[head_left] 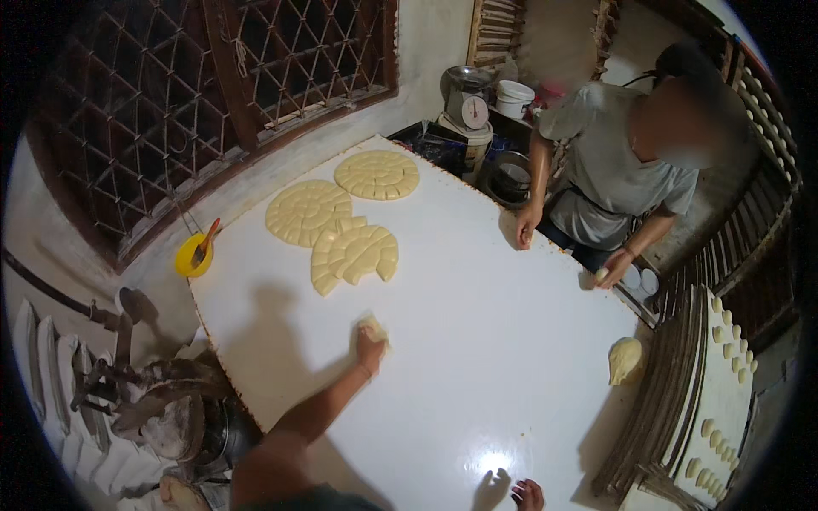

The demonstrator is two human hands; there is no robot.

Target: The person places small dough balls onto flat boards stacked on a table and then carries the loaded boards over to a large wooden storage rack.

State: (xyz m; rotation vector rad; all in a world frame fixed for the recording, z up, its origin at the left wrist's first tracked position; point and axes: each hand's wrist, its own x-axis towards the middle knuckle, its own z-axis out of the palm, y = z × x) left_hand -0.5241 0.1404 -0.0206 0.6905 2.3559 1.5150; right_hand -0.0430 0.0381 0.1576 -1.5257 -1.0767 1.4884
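My left hand reaches out over the white table, its fingers closed on a pale, crumpled piece of dough. Near the lower edge, my right hand is only partly in view; its fingers are bent and apart, with nothing seen in them. Beyond the left hand lies a flat dough round cut into pieces, with gaps at its edge. Behind it are two fuller scored rounds, a left one and a far one.
A co-worker stands across the table, holding a small dough ball. A dough lump sits by stacked boards bearing dough pieces. A yellow bowl with a brush is at the left edge. A scale stands behind.
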